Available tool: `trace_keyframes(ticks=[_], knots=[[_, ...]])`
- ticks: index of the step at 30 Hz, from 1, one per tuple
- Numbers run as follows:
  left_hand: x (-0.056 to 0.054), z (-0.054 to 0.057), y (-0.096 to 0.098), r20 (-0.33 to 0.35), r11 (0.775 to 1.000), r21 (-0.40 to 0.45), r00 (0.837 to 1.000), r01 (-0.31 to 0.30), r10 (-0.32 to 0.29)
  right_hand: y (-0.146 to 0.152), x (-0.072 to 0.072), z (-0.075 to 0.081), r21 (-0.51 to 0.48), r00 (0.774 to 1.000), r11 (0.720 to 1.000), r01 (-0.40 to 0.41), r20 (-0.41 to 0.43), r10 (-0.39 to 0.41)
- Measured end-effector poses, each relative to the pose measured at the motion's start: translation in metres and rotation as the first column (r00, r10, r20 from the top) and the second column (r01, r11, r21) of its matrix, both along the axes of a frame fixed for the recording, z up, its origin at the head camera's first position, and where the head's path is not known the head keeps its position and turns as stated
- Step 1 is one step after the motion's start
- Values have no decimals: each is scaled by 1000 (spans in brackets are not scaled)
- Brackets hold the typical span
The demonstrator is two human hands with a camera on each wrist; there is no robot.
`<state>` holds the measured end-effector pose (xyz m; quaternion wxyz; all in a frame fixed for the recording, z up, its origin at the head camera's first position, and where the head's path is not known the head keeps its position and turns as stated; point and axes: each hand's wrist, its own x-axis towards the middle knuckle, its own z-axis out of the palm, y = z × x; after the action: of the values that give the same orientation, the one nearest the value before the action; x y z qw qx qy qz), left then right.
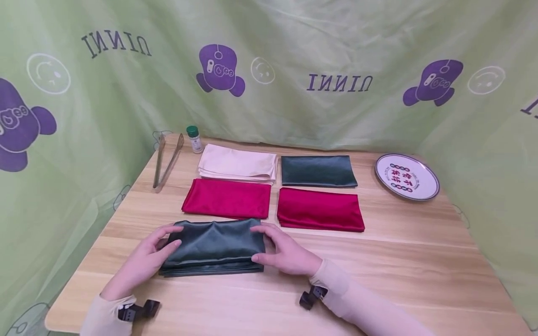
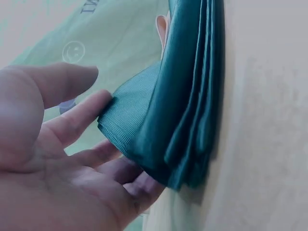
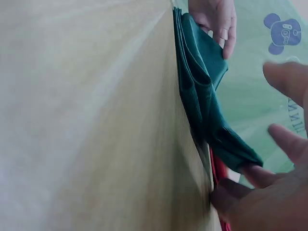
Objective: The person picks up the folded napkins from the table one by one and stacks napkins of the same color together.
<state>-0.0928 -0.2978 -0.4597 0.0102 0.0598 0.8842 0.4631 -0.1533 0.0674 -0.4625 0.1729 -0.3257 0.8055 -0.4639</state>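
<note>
A folded dark green satin cloth (image 1: 215, 242) lies in layers on the table in front of me, its far edge lifted at the corners. At its left end my left hand (image 1: 148, 255) touches the raised corner with loosely bent fingers, the thumb standing apart. In the left wrist view the cloth's layered edge (image 2: 185, 110) hangs beside those fingers. My right hand (image 1: 290, 252) is at the right end, thumb held off the fabric. The right wrist view has its fingers (image 3: 262, 175) against the cloth's raised corner (image 3: 236, 149).
Behind lie two folded red cloths (image 1: 227, 198) (image 1: 320, 209), a pale pink cloth (image 1: 237, 163) and another dark green cloth (image 1: 318, 171). Metal tongs (image 1: 168, 163) and a green-capped bottle (image 1: 194, 140) stand back left. A plate (image 1: 386, 179) sits far right. A green curtain (image 1: 286, 116) closes the back.
</note>
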Motion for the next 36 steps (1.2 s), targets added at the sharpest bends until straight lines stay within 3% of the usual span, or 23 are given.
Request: trace_keyframes(ticks=[5, 12, 20, 36], knots=[[0, -1, -3, -21, 998, 71, 1000, -4, 5, -2, -4, -5, -213, 985, 973, 87, 166, -52], [2, -3, -7, -94, 993, 116, 996, 3, 8, -9, -8, -13, -262, 941, 931, 255, 291, -175], [0, -5, -10, -80, 991, 134, 997, 6, 4, -16, -10, -13, -186, 929, 934, 306, 273, -250], [-4, 5, -6, -74, 992, 124, 997, 4, 5, -13, -14, -7, -235, 911, 907, 349, 310, -271]])
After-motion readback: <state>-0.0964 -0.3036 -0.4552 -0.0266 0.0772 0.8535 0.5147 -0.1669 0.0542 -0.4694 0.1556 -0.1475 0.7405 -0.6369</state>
